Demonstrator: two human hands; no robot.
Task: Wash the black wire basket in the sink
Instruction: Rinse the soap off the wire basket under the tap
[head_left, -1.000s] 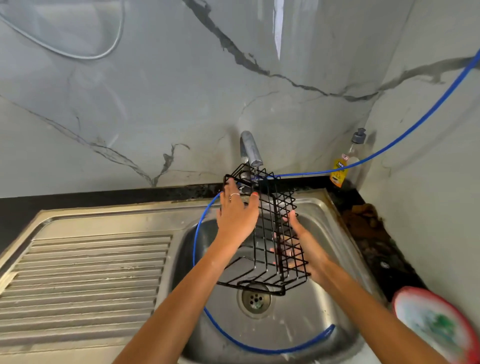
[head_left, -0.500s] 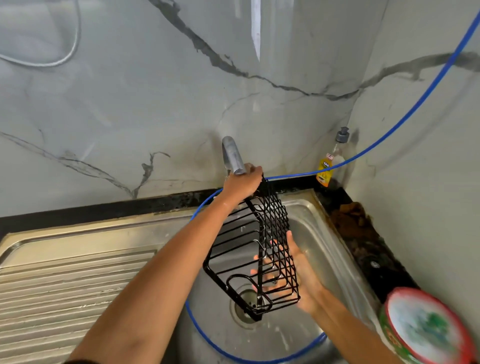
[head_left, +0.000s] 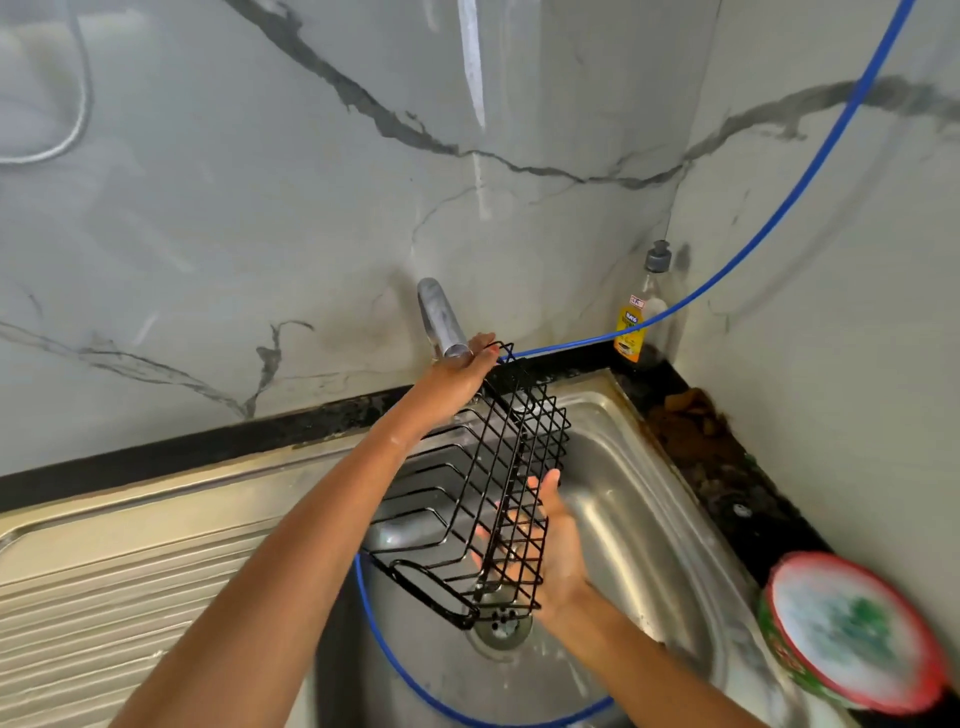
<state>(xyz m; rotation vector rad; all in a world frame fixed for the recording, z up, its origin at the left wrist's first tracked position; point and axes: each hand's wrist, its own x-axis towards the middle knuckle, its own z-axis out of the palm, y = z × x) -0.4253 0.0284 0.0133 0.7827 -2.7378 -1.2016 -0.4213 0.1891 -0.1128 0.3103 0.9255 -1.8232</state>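
Left hand (head_left: 460, 376) gripping top rim of black wire basket (head_left: 478, 499), fingers curled over the wire just below the tap spout (head_left: 440, 319). Right hand (head_left: 545, 540) flat and relaxed against the basket's right mesh side, fingers straight, seen partly through the grid; palm touching the wires, no curl round them. Both forearms reaching in from the bottom edge, skin wet in places.

Basket held tilted above the steel sink (head_left: 639, 499): upper end near the tap, lower end hanging over the drain (head_left: 500, 626), apart from the basin floor. Long diamond-mesh side facing right, horizontal bars and looped end facing left and down. Whether water runs from the spout: cannot tell.

Blue hose (head_left: 769, 223) coming down from upper right, crossing the wall corner, passing behind the basket's top, then curving down the left of the basin and along its near floor. Ribbed draining board (head_left: 104, 597) left of the basin, same steel sheet. Black surface (head_left: 218, 444) edging the sink at the back and on the right.

Bottle (head_left: 636, 322) with yellow label and grey cap upright in the back right corner, against the marble-patterned wall (head_left: 260, 182). Brown residue (head_left: 685, 421) on the surface right of the sink. Round container with red rim (head_left: 852, 629), blurred, at lower right beside the basin. White cord (head_left: 78, 119) looped on the wall at upper left
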